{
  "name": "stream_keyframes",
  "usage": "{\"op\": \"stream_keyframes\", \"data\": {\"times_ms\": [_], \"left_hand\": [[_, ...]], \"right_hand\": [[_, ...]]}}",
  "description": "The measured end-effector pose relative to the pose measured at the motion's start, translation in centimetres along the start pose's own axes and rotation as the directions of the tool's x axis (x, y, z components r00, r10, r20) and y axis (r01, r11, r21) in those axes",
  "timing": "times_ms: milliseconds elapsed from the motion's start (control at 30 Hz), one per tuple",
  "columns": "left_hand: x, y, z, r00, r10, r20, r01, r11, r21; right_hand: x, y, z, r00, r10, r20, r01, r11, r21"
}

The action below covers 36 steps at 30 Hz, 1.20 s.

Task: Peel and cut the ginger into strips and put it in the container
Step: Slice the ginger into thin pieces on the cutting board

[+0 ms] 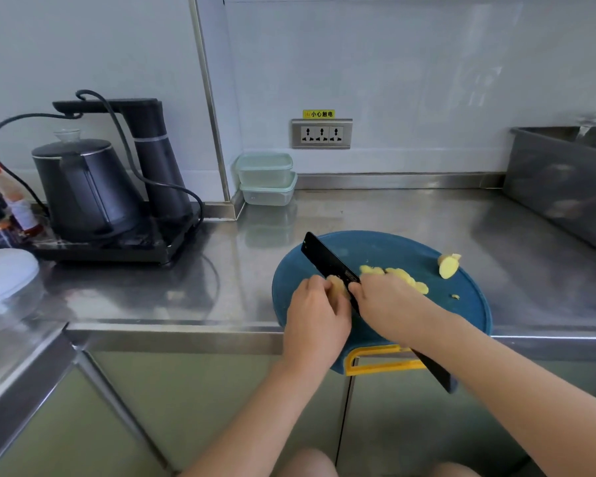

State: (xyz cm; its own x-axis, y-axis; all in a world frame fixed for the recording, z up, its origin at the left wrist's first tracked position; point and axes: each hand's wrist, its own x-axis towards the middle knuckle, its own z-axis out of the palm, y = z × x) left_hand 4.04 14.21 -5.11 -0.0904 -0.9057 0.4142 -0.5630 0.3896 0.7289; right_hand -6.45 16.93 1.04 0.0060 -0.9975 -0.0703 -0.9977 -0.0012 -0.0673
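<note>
Left grip (315,311) pinches a ginger piece (338,286) on the board (386,246); right grip (389,304) clasps the knife (327,259) against it. Slices (405,278) lie beside; containers (267,179) stand well apart on the worktop (410,215).

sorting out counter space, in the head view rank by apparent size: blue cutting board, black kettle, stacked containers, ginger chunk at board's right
1. blue cutting board
2. black kettle
3. stacked containers
4. ginger chunk
The containers sit farther back, so they may really be bigger than they look.
</note>
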Motion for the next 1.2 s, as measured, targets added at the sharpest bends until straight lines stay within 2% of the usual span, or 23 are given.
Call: {"op": "stream_keyframes", "data": {"times_ms": [100,200,333,467,533,633,700,733,867,1100,1200], "left_hand": [[0.0,0.0,0.0,1.000,-0.019,0.006,0.019,1.000,-0.019],[-0.1,0.0,-0.1,1.000,-0.015,0.023,0.015,0.999,-0.029],[-0.1,-0.1,-0.2,0.999,-0.010,0.040,0.012,0.999,-0.038],[0.1,-0.3,0.1,0.999,-0.030,0.026,0.032,0.996,-0.080],[0.1,-0.5,0.1,1.000,-0.025,0.010,0.026,0.996,-0.080],[0.0,-0.6,0.2,1.000,-0.018,0.009,0.018,0.997,-0.079],[0.0,-0.7,0.2,1.000,-0.014,0.009,0.015,0.997,-0.080],[-0.1,-0.7,0.2,1.000,-0.010,0.006,0.011,0.997,-0.081],[-0.2,-0.5,0.0,1.000,0.022,-0.005,-0.022,0.996,-0.082],[-0.2,-0.1,-0.4,0.998,0.061,0.009,-0.060,0.992,-0.107],[-0.1,-0.2,-0.4,0.999,0.051,0.016,-0.049,0.993,-0.107]], "right_hand": [[1.9,-0.4,-1.2,0.998,-0.042,0.052,0.045,0.997,-0.064],[2.8,-1.0,-1.7,0.996,-0.022,0.088,0.025,0.999,-0.031],[3.2,-1.1,-1.5,0.998,0.000,0.061,0.001,1.000,-0.010],[2.6,-0.9,-1.2,0.998,-0.041,0.045,0.047,0.991,-0.126],[2.0,-0.4,-1.0,1.000,-0.004,0.024,0.006,0.996,-0.087],[1.3,0.7,-0.3,0.998,0.039,0.055,-0.030,0.987,-0.156],[1.2,1.6,-0.1,0.997,0.079,0.011,-0.078,0.993,-0.091],[1.1,2.0,-0.2,0.992,0.129,0.009,-0.129,0.992,-0.003],[1.0,3.2,-0.7,0.988,0.156,-0.008,-0.151,0.966,0.208],[0.6,2.6,-2.8,0.991,0.121,-0.054,-0.094,0.927,0.363],[0.5,2.4,-2.9,0.991,0.133,-0.014,-0.117,0.914,0.389]]}}
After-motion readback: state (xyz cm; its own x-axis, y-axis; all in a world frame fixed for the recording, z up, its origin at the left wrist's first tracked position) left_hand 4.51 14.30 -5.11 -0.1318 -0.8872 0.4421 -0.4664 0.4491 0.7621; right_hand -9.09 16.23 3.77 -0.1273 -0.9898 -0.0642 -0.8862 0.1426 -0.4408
